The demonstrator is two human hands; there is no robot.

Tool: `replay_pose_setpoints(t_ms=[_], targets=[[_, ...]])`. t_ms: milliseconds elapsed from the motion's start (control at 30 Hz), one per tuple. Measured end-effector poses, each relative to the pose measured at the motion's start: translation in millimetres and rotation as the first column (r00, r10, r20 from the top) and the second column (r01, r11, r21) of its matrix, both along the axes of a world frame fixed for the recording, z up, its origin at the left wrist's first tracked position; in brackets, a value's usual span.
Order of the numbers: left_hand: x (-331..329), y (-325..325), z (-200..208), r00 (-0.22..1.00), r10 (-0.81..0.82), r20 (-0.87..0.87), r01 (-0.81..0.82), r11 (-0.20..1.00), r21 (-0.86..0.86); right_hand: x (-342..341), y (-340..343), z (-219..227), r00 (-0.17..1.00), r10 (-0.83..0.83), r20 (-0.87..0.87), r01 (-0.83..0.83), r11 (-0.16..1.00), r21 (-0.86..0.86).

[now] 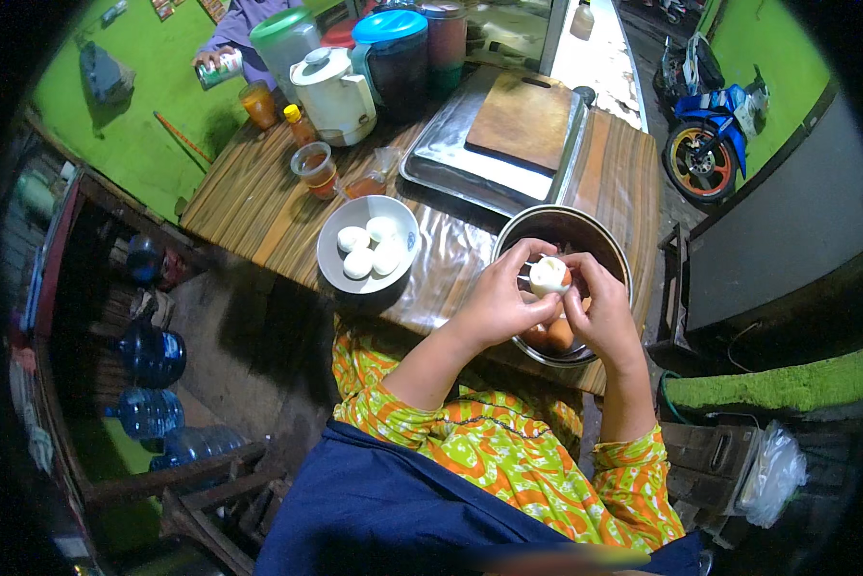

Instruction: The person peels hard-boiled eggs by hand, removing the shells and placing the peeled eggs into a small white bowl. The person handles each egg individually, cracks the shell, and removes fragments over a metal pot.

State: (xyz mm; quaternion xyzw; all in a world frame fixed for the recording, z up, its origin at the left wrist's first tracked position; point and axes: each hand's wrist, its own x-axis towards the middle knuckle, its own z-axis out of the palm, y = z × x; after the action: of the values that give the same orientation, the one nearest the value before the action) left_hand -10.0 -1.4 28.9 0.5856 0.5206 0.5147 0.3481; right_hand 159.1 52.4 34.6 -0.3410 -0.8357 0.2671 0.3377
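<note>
At the near right of the tabletop, over the metal pot, the left hand and right hand both pinch one partly peeled egg, brown shell on its right side. Step looks like peeling. Brown eggs sit in the pot below; four peeled eggs in the bowl to the left. Next move probably calls for light pressure, stripping the shell without tearing the white.

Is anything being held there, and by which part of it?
A partly peeled egg, held by its sides between the left hand and the right hand.
</note>
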Motion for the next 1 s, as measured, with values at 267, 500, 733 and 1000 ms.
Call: replay_pose_setpoints(t_ms=[267, 500, 733, 1000], targets=[[-4, 2, -15, 0.907, -0.158, 0.391, 0.202, 0.976, -0.075, -3, -2, 2, 0.999, -0.047, -0.022, 0.048, 0.997, 0.067], [-25, 3, -14, 0.631, -0.221, 0.744, 0.329, 0.944, 0.001, 4, 7, 1, 0.995, -0.085, -0.043, 0.086, 0.996, 0.026], [-34, 4, -11, 0.759, -0.267, 0.593, 0.273, 0.959, 0.082, 5, 13, 13, 1.000, 0.024, -0.006, -0.023, 0.989, 0.144], [-27, -3, -2, 0.884, -0.204, 0.420, 0.227, 0.974, -0.005, -13, 1, 21, 0.981, 0.127, -0.147, -0.127, 0.992, 0.010]])
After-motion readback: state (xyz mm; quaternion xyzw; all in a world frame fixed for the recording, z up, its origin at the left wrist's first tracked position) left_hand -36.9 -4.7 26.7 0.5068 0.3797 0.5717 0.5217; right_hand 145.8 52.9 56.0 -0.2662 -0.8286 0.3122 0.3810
